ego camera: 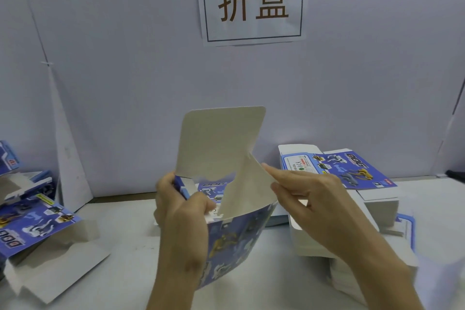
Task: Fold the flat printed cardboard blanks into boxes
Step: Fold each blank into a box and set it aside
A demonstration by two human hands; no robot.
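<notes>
A blue printed cardboard box is held above the white table, partly formed into a tube with its open end toward me. Its tall grey lid flap stands upright. My left hand grips the box's left wall, thumb curled over the edge by a small side flap. My right hand has straight fingers that press against the grey right side flap, which leans inward.
A stack of flat printed blanks lies at the right, with more white-edged blanks under my right forearm. Several opened boxes lie in a heap at the left. A paper sign hangs on the grey wall behind.
</notes>
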